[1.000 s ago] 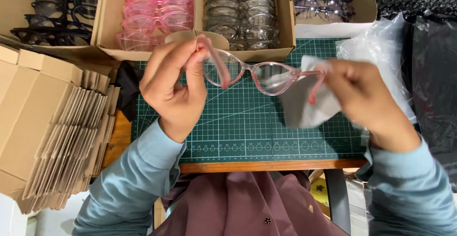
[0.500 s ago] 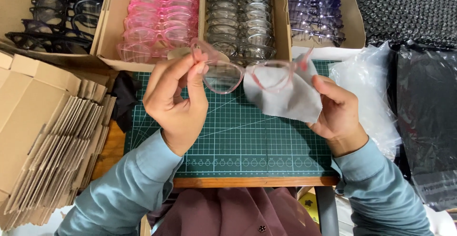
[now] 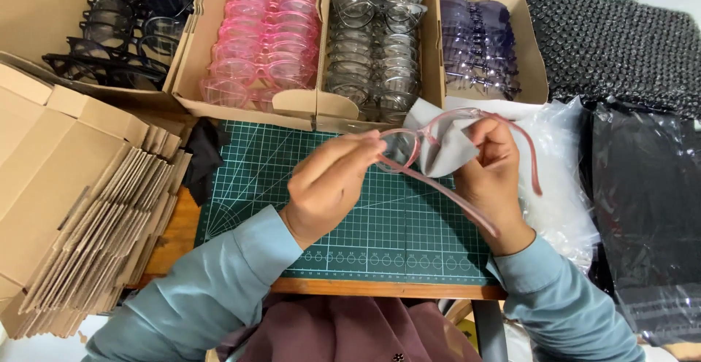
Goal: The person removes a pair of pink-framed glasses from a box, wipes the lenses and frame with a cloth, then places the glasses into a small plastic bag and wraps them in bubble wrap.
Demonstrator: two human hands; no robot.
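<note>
Overhead, above the green cutting mat [image 3: 292, 187], left hand [image 3: 328, 187] is pinching pink glasses [image 3: 438, 158] by one lens rim; right hand [image 3: 496, 172] fingers are pressing grey cloth [image 3: 442, 150] on the other. Best gripping rims only, rubbing gently.

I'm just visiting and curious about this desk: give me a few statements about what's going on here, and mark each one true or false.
1. Both hands hold pink glasses. True.
2. The right hand presses a grey cloth to a lens. True.
3. The cutting mat under the hands is red. False: it is green with a white grid.
4. The boxes behind the mat hold glasses sorted by colour, with pink ones next to clear ones. True.
5. The left hand rests flat on the flat cartons. False: it is over the mat, gripping the frame.
</note>
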